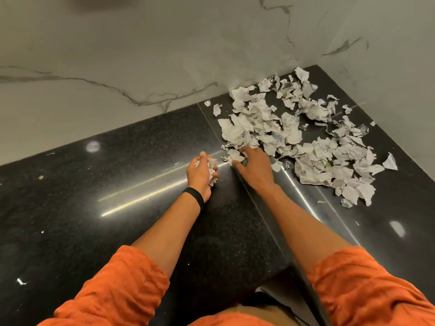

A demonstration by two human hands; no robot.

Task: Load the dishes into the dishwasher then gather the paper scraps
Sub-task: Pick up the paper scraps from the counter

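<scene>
Two hands work on the black counter (117,184): the left hand (202,174) is curled around a wad of scraps (211,170), while the right hand (255,167), fingers spread, presses a torn piece (235,157). The paper scraps (306,135) lie heaped toward the counter's far right corner, against the marble wall (141,55).

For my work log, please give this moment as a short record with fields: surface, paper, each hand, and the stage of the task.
surface: black polished counter in a corner of marble walls
paper scraps: torn pile spread on the counter toward the right corner
left hand: closed around a small wad of scraps, black band on the wrist
right hand: open, fingers reaching the near edge of the pile
dishes: none in view
stage: gathering scraps, most still loose
</scene>
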